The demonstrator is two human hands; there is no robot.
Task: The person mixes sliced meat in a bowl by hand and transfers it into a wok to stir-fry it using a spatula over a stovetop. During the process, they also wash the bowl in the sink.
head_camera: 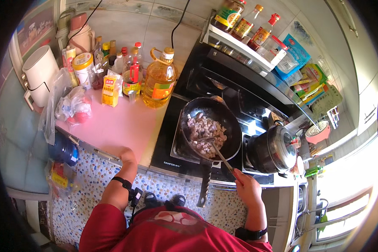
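Note:
My right hand [248, 188] grips the handle of a cooking spatula [223, 158]. Its blade rests among small diced pieces of meat [205, 126], which look pale and partly cooked. They lie in a dark wok [233, 134] on the left burner of a black gas stove [164, 148]. The wok's long handle [204, 186] points towards me and nobody holds it. My left hand [127, 155] leans on the front edge of the pink countertop [123, 126]; its fingers are mostly hidden from view.
A lidded pot [267, 149] occupies the right burner. Left of the stove stand a large cooking oil bottle [160, 78], a yellow packet [110, 89] and several seasoning bottles. A plastic bag [74, 105] lies farther left. Above the stove, a shelf [239, 45] carries jars and bottles.

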